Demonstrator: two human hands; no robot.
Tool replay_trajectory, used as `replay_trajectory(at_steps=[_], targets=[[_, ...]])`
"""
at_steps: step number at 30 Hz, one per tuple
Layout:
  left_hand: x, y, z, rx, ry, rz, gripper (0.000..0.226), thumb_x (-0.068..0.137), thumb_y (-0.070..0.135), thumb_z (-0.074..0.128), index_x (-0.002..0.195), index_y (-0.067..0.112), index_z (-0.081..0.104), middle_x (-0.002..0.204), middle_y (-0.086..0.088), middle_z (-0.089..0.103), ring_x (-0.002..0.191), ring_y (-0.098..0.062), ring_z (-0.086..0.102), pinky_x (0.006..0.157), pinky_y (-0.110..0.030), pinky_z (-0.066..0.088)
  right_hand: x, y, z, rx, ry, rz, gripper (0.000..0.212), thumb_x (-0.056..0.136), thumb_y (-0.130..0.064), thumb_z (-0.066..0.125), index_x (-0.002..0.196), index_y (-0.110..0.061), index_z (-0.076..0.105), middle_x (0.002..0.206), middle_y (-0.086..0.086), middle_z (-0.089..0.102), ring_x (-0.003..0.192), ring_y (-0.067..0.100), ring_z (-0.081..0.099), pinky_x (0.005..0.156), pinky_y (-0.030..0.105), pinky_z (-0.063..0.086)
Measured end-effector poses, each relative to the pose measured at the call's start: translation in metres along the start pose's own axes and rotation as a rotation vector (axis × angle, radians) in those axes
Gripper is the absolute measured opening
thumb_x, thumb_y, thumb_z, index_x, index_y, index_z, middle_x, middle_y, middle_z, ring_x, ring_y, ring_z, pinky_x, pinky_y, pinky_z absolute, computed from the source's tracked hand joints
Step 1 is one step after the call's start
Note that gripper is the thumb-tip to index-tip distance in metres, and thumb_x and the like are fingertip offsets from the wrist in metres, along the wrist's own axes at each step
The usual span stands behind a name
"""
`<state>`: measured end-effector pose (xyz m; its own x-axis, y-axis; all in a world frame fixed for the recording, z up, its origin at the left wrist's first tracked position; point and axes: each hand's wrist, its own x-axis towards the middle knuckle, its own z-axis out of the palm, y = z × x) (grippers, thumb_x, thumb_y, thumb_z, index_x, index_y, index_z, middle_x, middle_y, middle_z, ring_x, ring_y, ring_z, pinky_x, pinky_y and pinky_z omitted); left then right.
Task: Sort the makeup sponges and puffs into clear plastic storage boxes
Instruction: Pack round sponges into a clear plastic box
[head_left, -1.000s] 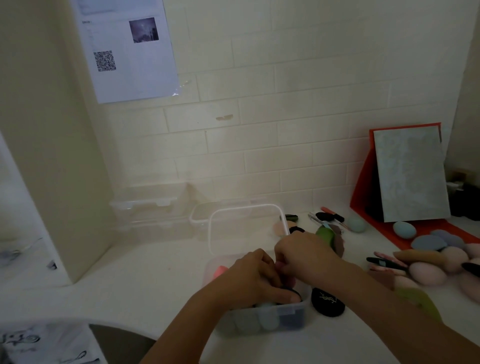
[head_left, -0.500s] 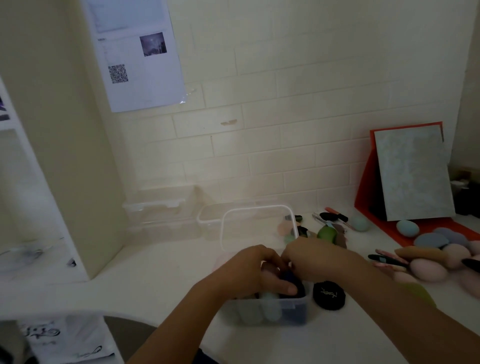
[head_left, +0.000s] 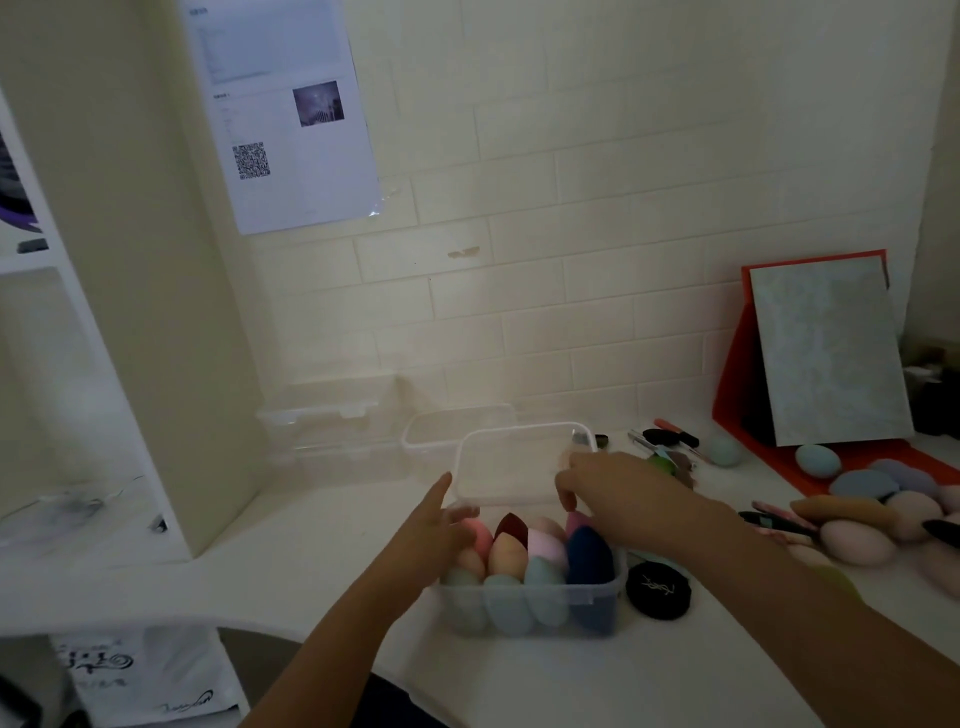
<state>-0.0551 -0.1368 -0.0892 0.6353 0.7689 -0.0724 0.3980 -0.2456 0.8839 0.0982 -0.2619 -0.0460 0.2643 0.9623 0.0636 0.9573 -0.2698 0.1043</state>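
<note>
Evidently the clear box (head_left: 584, 597), near the front edge of the bench (head_left: 322, 525), is packed: its sponges (head_left: 589, 553) stand on end, pointed tips up, likely so more fit. The right hand (head_left: 618, 480) pinches the right edge of the lid (head_left: 511, 467), tilted upright behind the box, seemingly to close it; the left hand (head_left: 436, 530), fingers straight, touches the box's left rim.

Home vanity nook: tiled wall (head_left: 571, 291), standing mirror (head_left: 826, 353) (cosmetics strewn).
</note>
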Motion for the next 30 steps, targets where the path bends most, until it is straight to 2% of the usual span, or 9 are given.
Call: replay_trajectory(at_steps=[5,9,12,14,17,19,23,27,30], targets=[[-0.005,-0.005,0.001,-0.158,0.073,0.003,0.070,0.088,-0.005,0.049,0.147,0.021,0.021,0.128,-0.003,0.058,0.113,-0.020,0.052,0.091,-0.030,0.043,-0.002,0.019,-0.007,0.351,0.200,0.195,0.009,0.094,-0.016,0.048,0.103,-0.016,0.052,0.108,0.003,0.060,0.089,0.015,0.056,0.073,0.023,0.043],[-0.011,-0.011,-0.003,-0.217,0.083,0.017,0.062,0.084,-0.009,0.054,0.135,0.024,0.039,0.099,0.010,0.066,0.097,-0.013,0.060,0.082,-0.031,0.052,-0.004,0.024,-0.009,0.759,0.297,0.299,0.063,0.090,-0.037,0.059,0.141,-0.017,0.028,0.136,0.007,0.040,0.112,0.020,0.051,0.087,0.026,0.041],[-0.013,-0.013,-0.004,-0.226,0.064,0.008,0.060,0.082,-0.009,0.057,0.128,0.026,0.043,0.094,0.013,0.066,0.093,-0.009,0.060,0.079,-0.032,0.055,-0.002,0.022,-0.005,0.936,0.266,0.329,0.083,0.088,-0.042,0.060,0.150,-0.021,0.008,0.151,0.008,0.026,0.131,0.025,0.038,0.102,0.034,0.036],[-0.014,-0.015,-0.004,-0.251,0.073,-0.009,0.059,0.081,-0.009,0.057,0.125,0.028,0.044,0.095,0.011,0.067,0.094,-0.010,0.061,0.075,-0.030,0.056,0.003,0.023,0.000,1.055,0.214,0.348,0.081,0.088,-0.047,0.057,0.150,-0.022,0.011,0.148,0.009,0.037,0.131,0.026,0.041,0.104,0.038,0.035],[-0.017,-0.015,-0.003,-0.314,0.130,-0.016,0.054,0.084,-0.008,0.055,0.122,0.028,0.045,0.107,0.005,0.066,0.098,-0.014,0.061,0.067,-0.024,0.053,0.008,0.027,0.001,1.203,0.249,0.340,0.058,0.093,-0.041,0.054,0.142,-0.019,0.034,0.126,0.005,0.058,0.109,0.022,0.059,0.101,0.042,0.044],[-0.019,-0.014,-0.001,-0.377,0.214,-0.010,0.055,0.083,-0.011,0.055,0.122,0.027,0.048,0.112,-0.002,0.065,0.105,-0.018,0.059,0.077,-0.028,0.054,0.008,0.031,-0.001,1.216,0.262,0.262,0.044,0.095,-0.034,0.051,0.137,-0.022,0.044,0.113,0.001,0.063,0.100,0.018,0.063,0.095,0.041,0.050],[-0.018,-0.013,0.001,-0.459,0.346,0.006,0.050,0.084,-0.011,0.054,0.117,0.026,0.055,0.107,-0.004,0.064,0.104,-0.020,0.059,0.090,-0.036,0.050,-0.005,0.036,-0.015,1.050,0.189,-0.016,0.039,0.088,-0.034,0.062,0.123,-0.043,0.046,0.113,-0.014,0.059,0.102,0.005,0.058,0.082,0.019,0.049],[-0.014,-0.013,-0.003,-0.589,0.360,0.037,0.037,0.090,-0.005,0.046,0.113,0.021,0.059,0.114,-0.004,0.063,0.101,-0.018,0.059,0.084,-0.029,0.048,-0.014,0.035,-0.021,0.993,0.036,-0.146,0.038,0.079,-0.035,0.071,0.109,-0.047,0.049,0.113,-0.020,0.058,0.101,0.005,0.061,0.086,0.024,0.053],[-0.017,-0.006,-0.010,-0.836,0.384,0.068,0.036,0.089,-0.004,0.035,0.101,0.013,0.064,0.103,-0.003,0.066,0.105,-0.019,0.058,0.091,-0.032,0.044,-0.020,0.029,-0.024,0.820,-0.074,-0.232,0.059,0.068,-0.048,0.077,0.116,-0.059,0.045,0.119,-0.027,0.053,0.110,0.003,0.054,0.096,0.029,0.049]])
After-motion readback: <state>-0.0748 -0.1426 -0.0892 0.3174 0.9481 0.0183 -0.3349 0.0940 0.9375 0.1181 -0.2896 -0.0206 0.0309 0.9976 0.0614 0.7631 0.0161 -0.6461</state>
